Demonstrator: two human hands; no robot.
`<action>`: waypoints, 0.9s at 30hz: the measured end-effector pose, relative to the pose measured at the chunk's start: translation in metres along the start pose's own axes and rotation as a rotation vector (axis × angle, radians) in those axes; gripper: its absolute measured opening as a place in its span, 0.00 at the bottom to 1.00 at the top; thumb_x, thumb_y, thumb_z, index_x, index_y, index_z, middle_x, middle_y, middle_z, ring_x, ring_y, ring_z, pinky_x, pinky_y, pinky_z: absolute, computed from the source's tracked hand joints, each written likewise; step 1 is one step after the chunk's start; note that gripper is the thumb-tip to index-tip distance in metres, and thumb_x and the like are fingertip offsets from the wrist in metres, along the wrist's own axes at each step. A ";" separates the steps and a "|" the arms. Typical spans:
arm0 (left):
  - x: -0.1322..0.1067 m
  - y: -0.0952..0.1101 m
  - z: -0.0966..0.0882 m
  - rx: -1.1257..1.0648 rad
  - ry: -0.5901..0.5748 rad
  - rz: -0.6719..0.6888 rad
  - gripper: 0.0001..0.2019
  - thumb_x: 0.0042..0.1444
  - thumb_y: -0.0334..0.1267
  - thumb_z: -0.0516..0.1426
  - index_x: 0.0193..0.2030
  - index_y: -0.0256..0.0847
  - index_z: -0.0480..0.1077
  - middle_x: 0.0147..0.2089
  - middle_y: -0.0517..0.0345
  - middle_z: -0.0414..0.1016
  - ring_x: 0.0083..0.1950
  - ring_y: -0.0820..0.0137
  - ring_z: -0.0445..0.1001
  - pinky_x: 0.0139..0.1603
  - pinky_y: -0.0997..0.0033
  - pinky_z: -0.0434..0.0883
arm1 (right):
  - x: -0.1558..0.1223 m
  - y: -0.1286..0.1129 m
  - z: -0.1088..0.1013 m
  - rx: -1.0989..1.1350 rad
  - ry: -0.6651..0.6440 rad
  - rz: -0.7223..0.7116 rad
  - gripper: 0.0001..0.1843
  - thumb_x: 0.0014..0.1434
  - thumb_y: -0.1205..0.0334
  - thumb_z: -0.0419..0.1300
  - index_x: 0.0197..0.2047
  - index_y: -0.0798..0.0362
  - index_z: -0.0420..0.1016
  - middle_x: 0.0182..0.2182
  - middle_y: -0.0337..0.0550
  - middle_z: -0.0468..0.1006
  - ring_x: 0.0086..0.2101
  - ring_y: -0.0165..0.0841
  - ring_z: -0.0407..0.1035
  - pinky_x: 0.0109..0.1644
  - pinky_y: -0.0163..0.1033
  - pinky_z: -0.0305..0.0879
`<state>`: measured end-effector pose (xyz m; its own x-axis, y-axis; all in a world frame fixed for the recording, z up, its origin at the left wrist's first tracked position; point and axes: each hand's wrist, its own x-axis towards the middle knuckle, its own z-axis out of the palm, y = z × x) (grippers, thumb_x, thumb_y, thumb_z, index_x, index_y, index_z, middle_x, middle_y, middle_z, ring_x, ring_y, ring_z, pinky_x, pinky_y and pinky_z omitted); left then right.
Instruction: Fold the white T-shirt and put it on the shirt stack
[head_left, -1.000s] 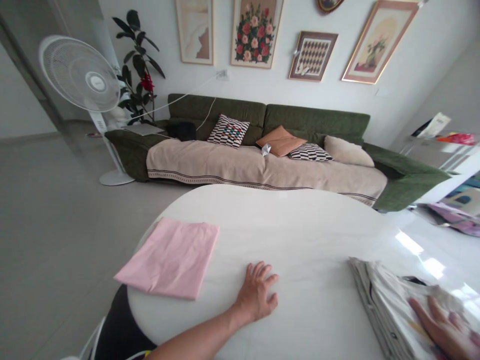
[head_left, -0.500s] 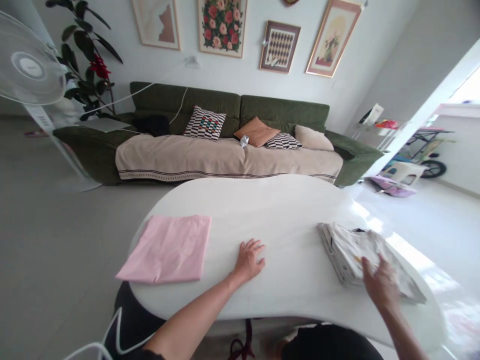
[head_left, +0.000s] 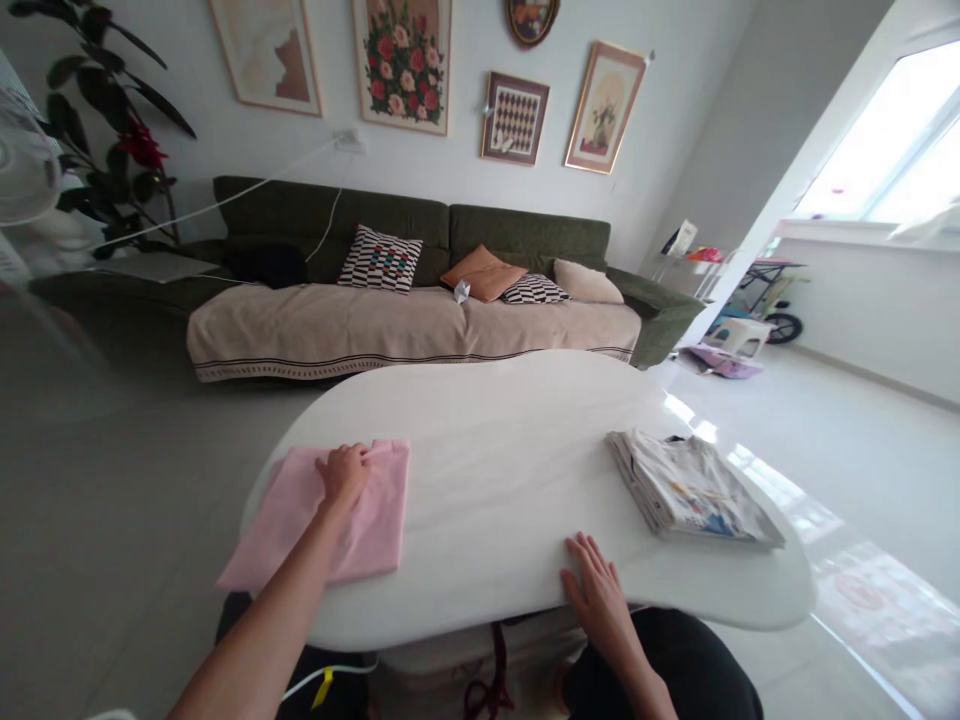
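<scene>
On the left of the white table lies a folded pink cloth, its kind of garment not clear. My left hand rests on its far part, fingers bent down and thumb close to them, gripping the fabric near the far edge. My right hand lies palm down at the table's near edge with fingers stretched out, holding nothing. To the right of that hand sits a stack of folded light-grey shirts, the top one with a coloured print. A gap separates the stack from the hand.
The white table has a rounded, curving edge. Beyond it stands a green sofa with a beige cover and several cushions. A fan is at the far left. A white cable hangs by my left leg.
My left hand has moved left from the bare tabletop onto the pink cloth. My right hand has left the shirt stack and come down on the table's near edge. The view has turned right.
</scene>
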<state>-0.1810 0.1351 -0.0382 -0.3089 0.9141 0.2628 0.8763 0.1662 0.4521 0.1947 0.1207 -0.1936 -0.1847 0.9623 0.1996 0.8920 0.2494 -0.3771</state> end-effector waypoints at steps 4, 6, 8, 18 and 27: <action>-0.013 0.022 0.003 -0.038 -0.212 0.184 0.16 0.62 0.43 0.57 0.54 0.39 0.68 0.54 0.51 0.72 0.49 0.62 0.74 0.47 0.55 0.75 | 0.010 -0.052 -0.015 -0.007 0.023 -0.033 0.18 0.63 0.66 0.59 0.56 0.54 0.69 0.59 0.52 0.69 0.59 0.49 0.63 0.59 0.64 0.61; -0.021 0.042 0.010 -0.070 -0.329 0.307 0.13 0.63 0.42 0.56 0.50 0.39 0.70 0.50 0.52 0.75 0.45 0.66 0.75 0.45 0.58 0.75 | 0.021 -0.088 -0.028 0.031 0.018 -0.159 0.24 0.63 0.65 0.60 0.61 0.53 0.64 0.61 0.53 0.66 0.59 0.48 0.63 0.59 0.62 0.62; -0.030 0.066 0.012 -0.114 -0.428 0.451 0.11 0.63 0.42 0.56 0.45 0.38 0.72 0.43 0.55 0.77 0.40 0.69 0.76 0.43 0.61 0.75 | 0.035 -0.121 -0.047 0.080 0.003 -0.324 0.30 0.61 0.62 0.62 0.64 0.51 0.60 0.64 0.52 0.63 0.60 0.45 0.63 0.59 0.55 0.65; 0.002 0.124 -0.067 -0.272 -0.265 0.666 0.11 0.58 0.43 0.54 0.33 0.42 0.74 0.26 0.64 0.74 0.31 0.70 0.71 0.33 0.75 0.63 | 0.097 -0.162 -0.224 -0.094 0.157 -0.563 0.09 0.64 0.62 0.56 0.34 0.52 0.76 0.26 0.36 0.76 0.27 0.30 0.69 0.29 0.32 0.58; 0.061 0.134 -0.121 -0.331 0.059 0.543 0.14 0.52 0.44 0.57 0.22 0.37 0.71 0.19 0.67 0.63 0.25 0.76 0.62 0.28 0.76 0.54 | 0.130 -0.148 -0.343 -0.206 0.625 -0.472 0.18 0.66 0.66 0.51 0.54 0.50 0.76 0.46 0.43 0.81 0.41 0.37 0.74 0.37 0.36 0.63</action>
<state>-0.1274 0.1679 0.1414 0.1190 0.8123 0.5709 0.7564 -0.4466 0.4779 0.1801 0.1715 0.1987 -0.3504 0.5069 0.7876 0.8468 0.5307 0.0351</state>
